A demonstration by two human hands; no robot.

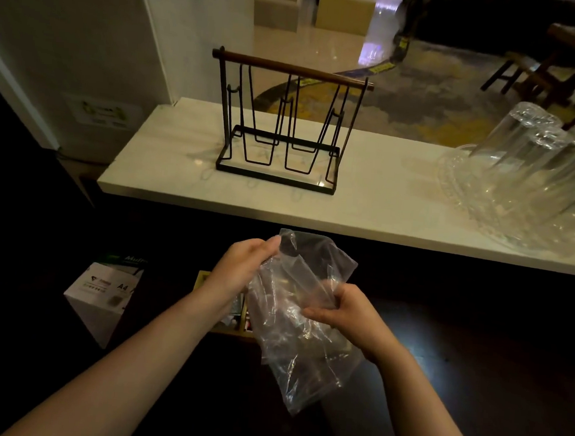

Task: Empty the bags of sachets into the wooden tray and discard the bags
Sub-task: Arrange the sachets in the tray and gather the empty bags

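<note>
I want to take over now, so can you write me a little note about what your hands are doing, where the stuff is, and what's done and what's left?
Left hand: pinching the top edge of the clear plastic bag.
Right hand: gripping the bag's middle, crumpling it.
The bag hangs above the wooden tray, which sits low in the dark and is mostly hidden; a few sachets show inside.
Done: this bag looks empty.
Left: throw the bag away. I can't see a bin or any other bags from here.
</note>
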